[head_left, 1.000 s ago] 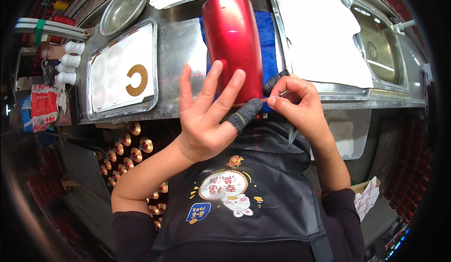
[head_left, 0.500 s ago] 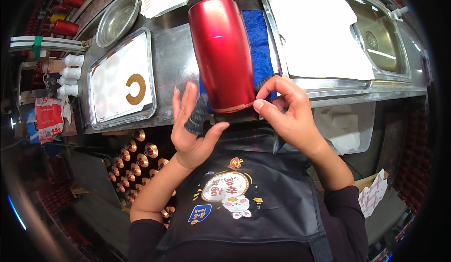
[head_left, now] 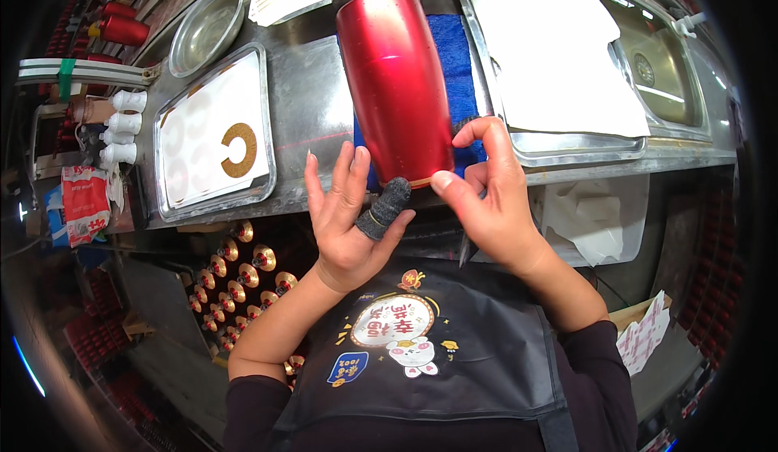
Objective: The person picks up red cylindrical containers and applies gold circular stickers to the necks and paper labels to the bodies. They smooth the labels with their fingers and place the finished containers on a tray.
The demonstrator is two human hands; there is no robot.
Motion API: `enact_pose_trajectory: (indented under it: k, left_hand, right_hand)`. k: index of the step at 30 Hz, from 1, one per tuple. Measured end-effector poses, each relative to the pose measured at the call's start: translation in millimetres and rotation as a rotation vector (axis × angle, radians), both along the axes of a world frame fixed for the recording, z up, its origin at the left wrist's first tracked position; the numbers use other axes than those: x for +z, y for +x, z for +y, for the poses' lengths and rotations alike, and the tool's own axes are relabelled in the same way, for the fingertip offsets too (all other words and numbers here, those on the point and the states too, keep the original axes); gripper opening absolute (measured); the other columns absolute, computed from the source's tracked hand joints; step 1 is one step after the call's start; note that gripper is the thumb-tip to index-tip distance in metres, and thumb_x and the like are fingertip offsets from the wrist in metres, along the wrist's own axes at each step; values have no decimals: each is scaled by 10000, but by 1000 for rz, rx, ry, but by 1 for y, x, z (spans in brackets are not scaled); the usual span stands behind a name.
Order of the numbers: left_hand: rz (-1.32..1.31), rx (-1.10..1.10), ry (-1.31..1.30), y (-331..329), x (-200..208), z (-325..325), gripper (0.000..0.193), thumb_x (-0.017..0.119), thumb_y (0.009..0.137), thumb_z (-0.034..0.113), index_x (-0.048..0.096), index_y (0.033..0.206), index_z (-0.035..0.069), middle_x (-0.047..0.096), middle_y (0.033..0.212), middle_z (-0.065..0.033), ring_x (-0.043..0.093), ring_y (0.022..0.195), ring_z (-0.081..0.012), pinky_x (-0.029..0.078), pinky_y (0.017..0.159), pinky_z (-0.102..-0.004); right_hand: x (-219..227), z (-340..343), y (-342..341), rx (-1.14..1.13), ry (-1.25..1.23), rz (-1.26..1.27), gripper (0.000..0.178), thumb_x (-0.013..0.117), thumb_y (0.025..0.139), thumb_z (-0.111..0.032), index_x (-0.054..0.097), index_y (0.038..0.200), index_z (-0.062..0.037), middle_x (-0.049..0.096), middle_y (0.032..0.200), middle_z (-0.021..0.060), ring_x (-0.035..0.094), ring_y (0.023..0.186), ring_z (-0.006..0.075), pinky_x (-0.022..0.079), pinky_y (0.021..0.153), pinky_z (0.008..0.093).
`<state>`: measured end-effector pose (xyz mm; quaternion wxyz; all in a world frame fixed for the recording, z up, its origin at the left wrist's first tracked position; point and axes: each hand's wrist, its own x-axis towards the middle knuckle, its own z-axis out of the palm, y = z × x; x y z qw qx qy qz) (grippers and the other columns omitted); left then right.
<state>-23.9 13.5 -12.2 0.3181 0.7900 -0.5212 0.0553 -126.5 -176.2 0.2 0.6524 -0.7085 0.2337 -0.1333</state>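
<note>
A glossy red bottle [head_left: 395, 79] lies on its side on a blue cloth [head_left: 454, 63], its neck pointing away from me and a thin gold band around its base. My left hand [head_left: 344, 225] is open, with fingers spread. Its index finger wears a dark knitted finger sleeve [head_left: 384, 209] and meets the left side of the bottle's base. My right hand [head_left: 498, 197] has its fingers curled, and the thumb tip is at the base's right edge. From under that hand sticks a dark pointed thing [head_left: 465, 251], whose kind I cannot make out.
To the left, a metal tray [head_left: 270, 128] holds a white sheet with a gold C-shaped piece [head_left: 238, 150]. A metal bowl [head_left: 207, 30] stands behind it. White sheets [head_left: 559, 63] and a sink [head_left: 648, 63] are at right. Several gold-rimmed red pieces [head_left: 247, 274] sit below the counter.
The bottle's base has shifted slightly right. My left hand has moved right, bringing its sleeved finger to the base, while my right hand has moved slightly left and up.
</note>
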Motion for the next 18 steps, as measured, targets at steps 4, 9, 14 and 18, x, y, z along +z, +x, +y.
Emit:
enact_pose_trajectory:
  k: [4,9,14,18]
  left_hand:
    - [42,27,6,0,2,4,448,867,750,141,728,1149,-5,455,1527,-283,490,1373,-465,225,1133,-688]
    - [60,45,1,0,-5,12,423,839,780,120,710,1148,-44,433,1536,-303,495,1370,-461,219,1127,-699]
    - [44,21,34,2,-10,11,406,836,780,108,723,1147,-21,428,1540,-303,508,1361,-453,219,1121,-706]
    - [14,2,30,3,-9,9,394,837,774,98,733,1141,-1,429,1541,-300,512,1359,-447,222,1122,-702]
  right_hand:
    - [1,-1,0,-36,163,-34,307,695,872,-80,531,1118,1,523,1070,85,423,585,53,374,526,227]
    - [8,10,5,-38,-202,70,519,805,817,-287,493,1124,-8,519,1049,161,565,725,273,478,595,392]
    - [5,19,11,-76,-370,23,615,828,809,-298,419,1167,-13,505,1037,155,565,868,328,482,758,418]
    - [-1,18,8,-77,-393,-63,587,803,822,-270,423,1185,-8,504,1055,172,589,844,345,497,721,428]
